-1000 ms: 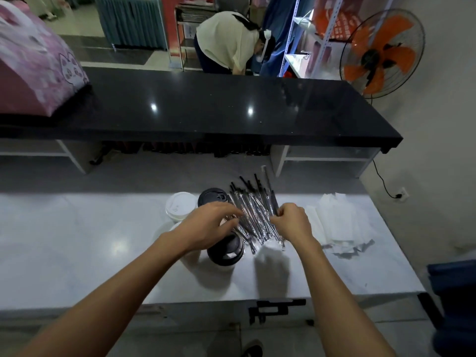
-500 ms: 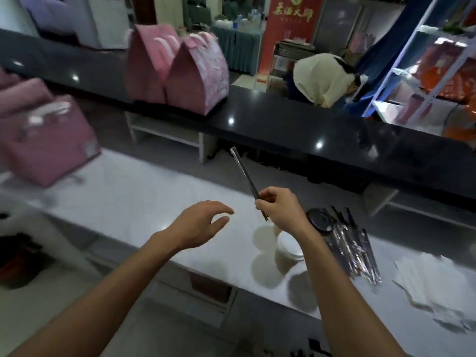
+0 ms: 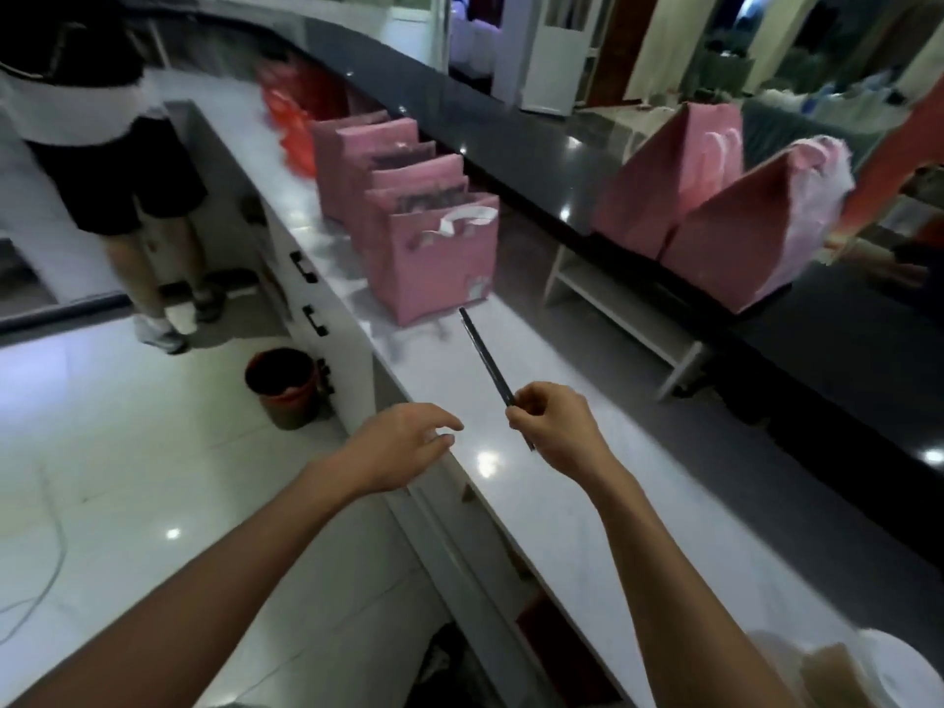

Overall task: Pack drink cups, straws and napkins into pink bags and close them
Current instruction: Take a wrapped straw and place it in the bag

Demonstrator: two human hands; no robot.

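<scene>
My right hand [image 3: 554, 426] pinches one wrapped dark straw [image 3: 485, 357], its far end pointing up and away toward the bags. My left hand [image 3: 403, 444] hovers beside it over the counter's front edge, fingers loosely spread and holding nothing. A row of several open pink paper bags stands on the white counter [image 3: 511, 401] ahead; the nearest pink bag [image 3: 439, 263] has white handles. Two closed pink bags [image 3: 725, 206] sit on the raised black counter at the right. White cup lids [image 3: 878, 666] show at the bottom right corner.
Another person [image 3: 102, 120] in dark shorts stands on the tiled floor at the left. A dark waste bin [image 3: 286, 388] sits on the floor against the counter's cabinet. Red bags [image 3: 288, 115] stand beyond the pink row. The black upper counter [image 3: 766, 309] runs along the right.
The view has swung left from the straw pile toward the row of pink bags. My right hand lifted one straw from the pile and carries it; my left hand let go and came away empty.
</scene>
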